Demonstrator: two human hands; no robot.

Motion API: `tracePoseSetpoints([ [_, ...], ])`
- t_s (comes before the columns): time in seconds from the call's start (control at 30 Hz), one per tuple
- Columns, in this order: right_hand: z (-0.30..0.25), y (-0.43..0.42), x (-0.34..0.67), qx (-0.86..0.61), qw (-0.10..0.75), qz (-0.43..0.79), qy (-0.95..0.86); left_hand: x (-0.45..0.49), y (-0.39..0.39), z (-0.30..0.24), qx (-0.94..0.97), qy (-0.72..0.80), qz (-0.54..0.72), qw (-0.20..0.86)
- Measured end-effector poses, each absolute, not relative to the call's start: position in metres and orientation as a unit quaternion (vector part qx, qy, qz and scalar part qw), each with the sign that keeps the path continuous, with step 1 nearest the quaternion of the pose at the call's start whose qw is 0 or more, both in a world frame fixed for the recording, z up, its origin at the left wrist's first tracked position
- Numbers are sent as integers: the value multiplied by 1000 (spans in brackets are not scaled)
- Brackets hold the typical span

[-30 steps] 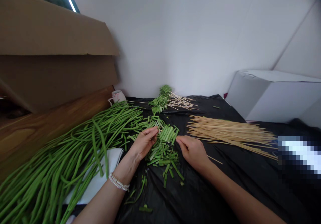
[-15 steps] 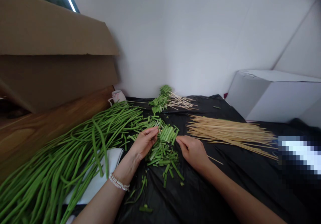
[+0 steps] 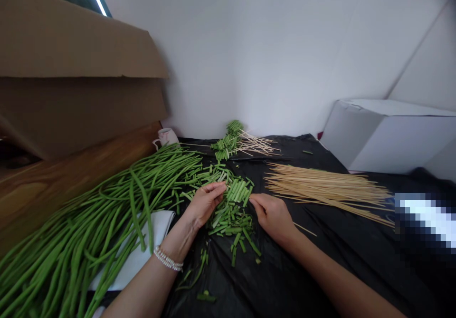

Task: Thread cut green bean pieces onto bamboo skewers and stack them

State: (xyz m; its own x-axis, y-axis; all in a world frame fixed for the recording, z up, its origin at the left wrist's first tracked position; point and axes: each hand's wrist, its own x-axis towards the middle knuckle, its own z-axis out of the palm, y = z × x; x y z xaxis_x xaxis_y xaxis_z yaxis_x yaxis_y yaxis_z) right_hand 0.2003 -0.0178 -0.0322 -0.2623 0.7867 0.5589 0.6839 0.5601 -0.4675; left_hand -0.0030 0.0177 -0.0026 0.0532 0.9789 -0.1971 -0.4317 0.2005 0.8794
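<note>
My right hand is closed in a pinch on a thin bamboo skewer, whose rear end sticks out behind the hand. Side by side in front of its fingertips lies a row of cut long bean pieces, apparently threaded on the skewer. At the left end of that row, my left hand pinches with thumb and fingers; what lies between them is too small to make out. Beneath and around the hands spreads a loose heap of cut bean pieces.
Long whole beans cover the left side, partly over a white cloth. Bamboo skewers lie at right. Finished bean skewers are stacked at the back near a mug. A cardboard box and white box flank the black sheet.
Both hands keep nearly the same place and grip. The view has shifted very slightly; nothing was let go or taken up.
</note>
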Motion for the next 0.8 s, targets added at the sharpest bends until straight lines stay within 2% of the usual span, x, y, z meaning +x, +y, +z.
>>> tracePoseSetpoints([
  [0.37,-31,-20,199,-459,400,55,-791,-7,20,-4,295,408,521,689],
  [0.8,-28,-23,196,-464,388,70,-793,-5,17,-4,339,437,497,669],
])
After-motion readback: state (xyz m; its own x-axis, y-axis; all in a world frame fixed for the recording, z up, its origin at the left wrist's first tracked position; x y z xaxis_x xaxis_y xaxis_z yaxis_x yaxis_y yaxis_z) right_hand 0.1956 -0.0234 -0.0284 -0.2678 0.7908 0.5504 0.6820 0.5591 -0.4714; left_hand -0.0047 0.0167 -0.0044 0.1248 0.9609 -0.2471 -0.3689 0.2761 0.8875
